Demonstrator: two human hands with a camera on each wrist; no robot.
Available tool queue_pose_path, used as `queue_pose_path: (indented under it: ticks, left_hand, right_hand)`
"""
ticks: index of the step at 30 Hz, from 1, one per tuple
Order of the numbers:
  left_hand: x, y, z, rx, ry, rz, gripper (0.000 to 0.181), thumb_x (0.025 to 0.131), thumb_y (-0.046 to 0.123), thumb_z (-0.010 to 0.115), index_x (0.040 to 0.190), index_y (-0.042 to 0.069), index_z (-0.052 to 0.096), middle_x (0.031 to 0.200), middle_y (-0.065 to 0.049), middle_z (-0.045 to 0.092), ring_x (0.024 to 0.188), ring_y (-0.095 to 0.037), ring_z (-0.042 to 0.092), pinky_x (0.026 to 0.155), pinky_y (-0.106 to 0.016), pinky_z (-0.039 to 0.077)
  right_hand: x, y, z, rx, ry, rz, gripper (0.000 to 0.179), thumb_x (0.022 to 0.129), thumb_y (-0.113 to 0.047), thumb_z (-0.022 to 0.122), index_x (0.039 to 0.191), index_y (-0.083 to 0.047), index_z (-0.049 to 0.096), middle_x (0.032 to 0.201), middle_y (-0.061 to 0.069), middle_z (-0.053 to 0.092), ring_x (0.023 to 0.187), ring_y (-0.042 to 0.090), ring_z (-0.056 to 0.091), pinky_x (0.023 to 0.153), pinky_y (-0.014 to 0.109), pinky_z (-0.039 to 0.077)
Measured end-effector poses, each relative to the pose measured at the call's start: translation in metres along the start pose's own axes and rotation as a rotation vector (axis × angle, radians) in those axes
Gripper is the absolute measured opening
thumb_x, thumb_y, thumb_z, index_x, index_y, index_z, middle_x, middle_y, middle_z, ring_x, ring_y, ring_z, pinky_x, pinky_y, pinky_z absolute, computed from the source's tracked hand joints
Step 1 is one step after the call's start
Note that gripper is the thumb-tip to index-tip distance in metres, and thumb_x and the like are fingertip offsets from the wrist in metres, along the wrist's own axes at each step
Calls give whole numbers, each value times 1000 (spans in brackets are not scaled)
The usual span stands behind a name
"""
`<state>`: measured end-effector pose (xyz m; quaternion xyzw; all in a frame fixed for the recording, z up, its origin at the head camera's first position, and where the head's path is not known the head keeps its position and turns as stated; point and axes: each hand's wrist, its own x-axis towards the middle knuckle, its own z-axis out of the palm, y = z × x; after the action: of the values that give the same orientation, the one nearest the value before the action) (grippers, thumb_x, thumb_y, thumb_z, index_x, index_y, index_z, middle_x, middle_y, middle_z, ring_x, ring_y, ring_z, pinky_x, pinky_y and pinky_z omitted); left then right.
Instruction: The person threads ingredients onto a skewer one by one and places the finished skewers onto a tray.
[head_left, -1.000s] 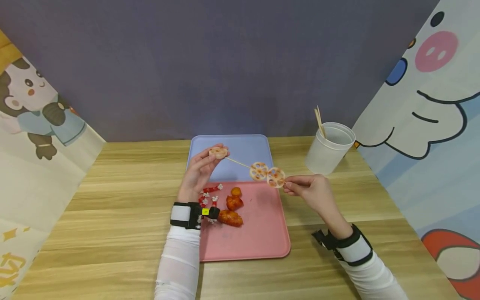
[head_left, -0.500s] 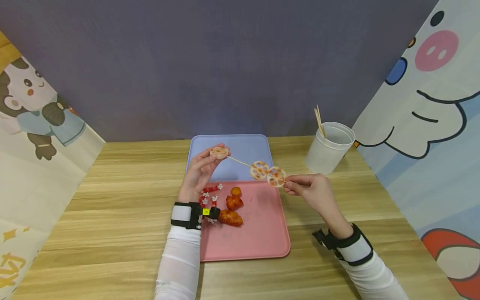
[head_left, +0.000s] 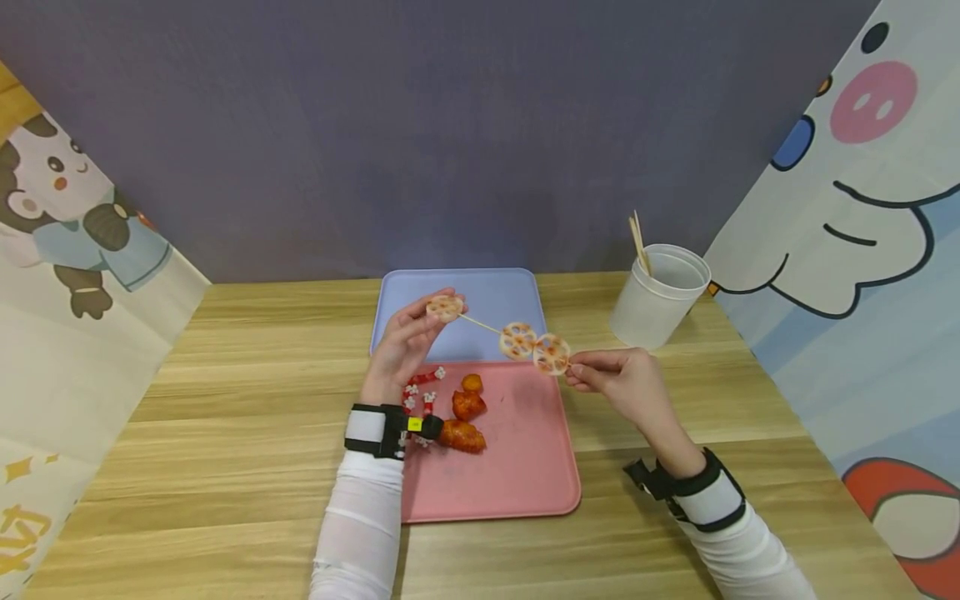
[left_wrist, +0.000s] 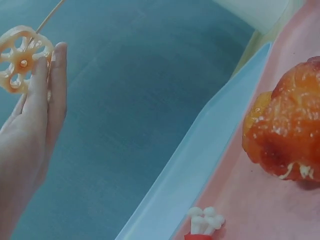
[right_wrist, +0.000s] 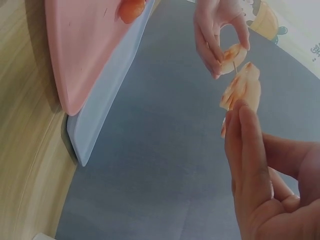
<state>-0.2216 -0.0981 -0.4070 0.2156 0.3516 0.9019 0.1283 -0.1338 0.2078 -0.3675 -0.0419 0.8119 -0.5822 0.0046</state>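
Observation:
My left hand pinches a lotus root slice between thumb and fingers, above the blue tray. A thin wooden skewer runs from that slice to two more lotus root slices threaded side by side near its other end. My right hand pinches that end of the skewer, just right of the outer slice. In the right wrist view, the left hand's slice sits at the skewer's far end.
On the pink tray lie a chicken wing, a reddish-brown meat piece, a small orange piece and several red-wrapped white mushroom bundles. A white bucket with wooden skewers stands at the back right.
My left hand and its lotus root slice have shifted slightly right, toward the two threaded slices. The right hand has stayed almost still.

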Motion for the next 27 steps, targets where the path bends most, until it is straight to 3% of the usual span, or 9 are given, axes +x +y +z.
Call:
queue_pose_path:
  ticks: [11, 16, 22, 27]
  left_hand:
    - [2, -4, 7, 110, -39, -24, 43, 91, -12, 45, 133, -8, 48, 124, -15, 62, 118, -28, 58, 110, -34, 34]
    - [3, -7, 9, 129, -21, -41, 43, 90, -14, 43, 131, -7, 51, 121, -13, 64, 116, -26, 60, 108, -33, 37]
    - [3, -8, 10, 206, -9, -94, 42, 88, -11, 50, 130, -7, 52, 115, -10, 66, 109, -21, 62, 97, -28, 45]
    - [2, -8, 13, 197, -7, -100, 42, 87, -7, 56, 129, -6, 53, 116, -10, 66, 110, -21, 62, 97, -27, 46]
  right_hand:
    - [-1, 0, 2, 21, -3, 8, 22, 87, 3, 63, 104, 15, 65, 90, 30, 68, 71, 9, 71, 69, 34, 57]
    - [-2, 0, 3, 31, 10, -5, 21, 86, 4, 63, 103, 16, 65, 89, 31, 68, 70, 11, 71, 67, 32, 57]
    - [-3, -2, 6, 27, -9, -3, 21, 86, 5, 63, 103, 17, 65, 90, 32, 68, 71, 11, 71, 70, 38, 57]
    - [-5, -4, 7, 42, 3, -6, 21, 86, 6, 62, 103, 18, 64, 90, 33, 67, 70, 9, 70, 69, 36, 57]
